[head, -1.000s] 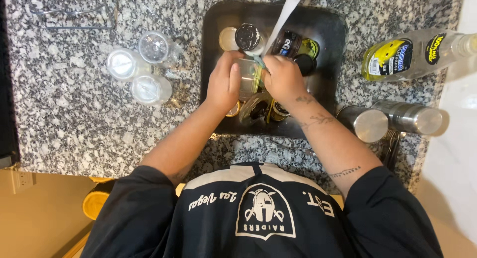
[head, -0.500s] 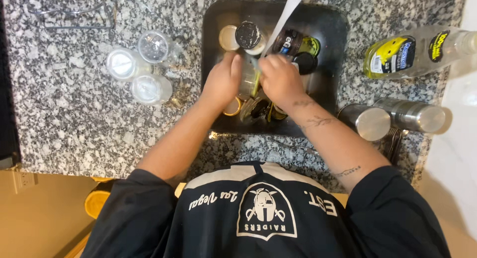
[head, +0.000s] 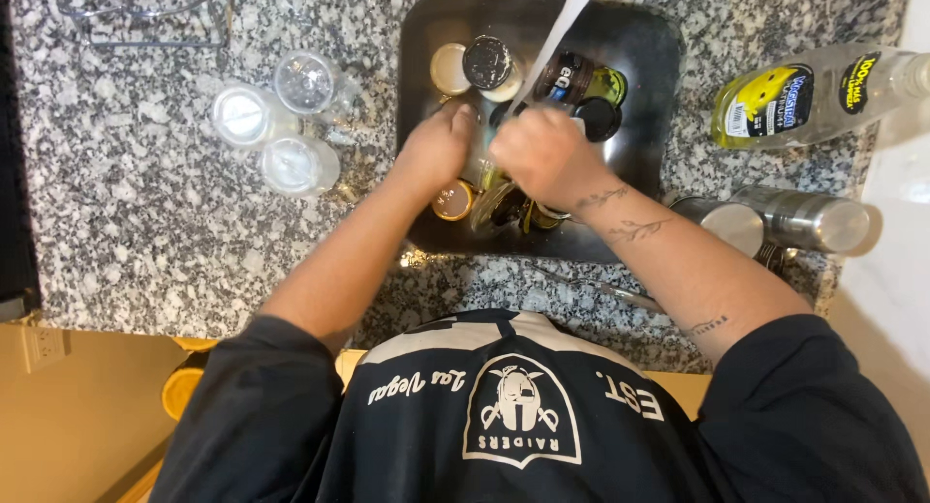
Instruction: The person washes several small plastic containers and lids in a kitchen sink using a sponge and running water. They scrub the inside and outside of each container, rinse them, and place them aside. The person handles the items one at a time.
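Over a small dark sink (head: 659,67) set in a speckled granite counter (head: 145,232), my left hand (head: 434,150) and my right hand (head: 544,154) close together around a clear glass jar (head: 481,169) that shows only as a sliver between them. A stream of water (head: 562,29) runs down onto my right hand. Several jars and lids lie in the basin around my hands, among them a gold lid (head: 451,201) and a dark lid (head: 485,61).
Three clear glass jars (head: 276,125) stand upside down on the counter left of the sink. A clear bottle of yellow dish liquid (head: 814,91) lies at the right, with two steel cups (head: 775,222) on their sides below it. A wire rack (head: 145,19) sits at far left.
Both hands have shifted slightly on the jar under the water; my right hand now covers more of it. The rest of the scene is the same.
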